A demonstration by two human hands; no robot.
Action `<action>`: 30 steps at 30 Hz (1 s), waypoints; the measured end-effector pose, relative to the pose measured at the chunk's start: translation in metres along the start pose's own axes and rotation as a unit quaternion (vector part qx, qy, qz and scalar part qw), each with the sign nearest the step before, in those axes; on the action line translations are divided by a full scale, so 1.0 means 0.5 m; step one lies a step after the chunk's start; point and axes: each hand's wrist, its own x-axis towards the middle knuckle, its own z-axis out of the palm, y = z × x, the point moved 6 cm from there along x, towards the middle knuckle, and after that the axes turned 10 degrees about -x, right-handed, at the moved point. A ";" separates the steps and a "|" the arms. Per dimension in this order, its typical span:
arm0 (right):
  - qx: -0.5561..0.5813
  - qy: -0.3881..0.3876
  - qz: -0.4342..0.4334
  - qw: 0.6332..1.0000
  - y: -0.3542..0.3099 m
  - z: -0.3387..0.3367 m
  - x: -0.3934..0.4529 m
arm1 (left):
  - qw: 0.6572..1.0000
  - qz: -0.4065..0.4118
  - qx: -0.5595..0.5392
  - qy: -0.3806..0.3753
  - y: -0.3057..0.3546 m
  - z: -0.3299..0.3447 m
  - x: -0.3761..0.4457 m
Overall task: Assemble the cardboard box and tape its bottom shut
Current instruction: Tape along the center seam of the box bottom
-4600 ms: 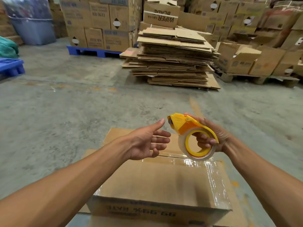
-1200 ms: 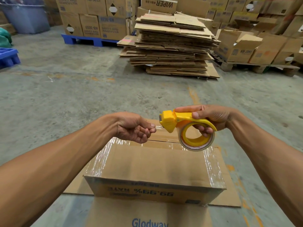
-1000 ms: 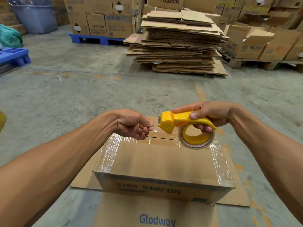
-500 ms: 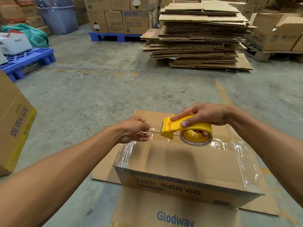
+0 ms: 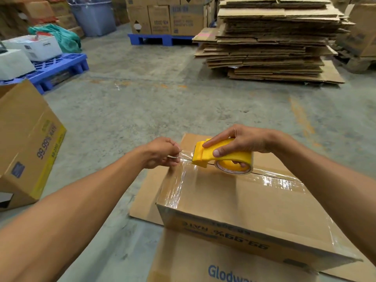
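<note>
A brown cardboard box (image 5: 234,202) stands upside down on flat cardboard sheets, its upturned bottom flaps closed. Clear tape shines along its left edge, its right edge and part of the centre seam. My right hand (image 5: 242,141) grips a yellow tape dispenser (image 5: 221,156) resting low over the far left part of the seam. My left hand (image 5: 162,152) pinches the free end of the clear tape (image 5: 186,155), stretched taut a short way from the dispenser's cutter, just beyond the box's left edge.
Another assembled box (image 5: 26,139) stands at the left. A tall stack of flattened cardboard (image 5: 270,39) lies ahead. Blue pallets (image 5: 59,67) with white bins sit at the far left, and stacked cartons (image 5: 166,15) line the back. Flat sheets (image 5: 203,263) lie under the box.
My view has swung left and down. Both hands have lowered the dispenser and the pulled tape end from mid-air to the box's left end of the seam.
</note>
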 end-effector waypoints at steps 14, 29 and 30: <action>0.014 0.000 -0.008 1.000 0.017 0.021 0.019 | 0.994 0.070 0.072 0.035 0.005 -0.031 0.035; -0.040 0.011 -0.010 0.999 0.006 0.060 0.109 | 0.995 0.068 0.040 0.064 -0.060 -0.092 0.086; -0.042 0.010 -0.009 0.999 0.008 0.060 0.111 | 0.995 0.066 0.039 0.063 -0.064 -0.093 0.090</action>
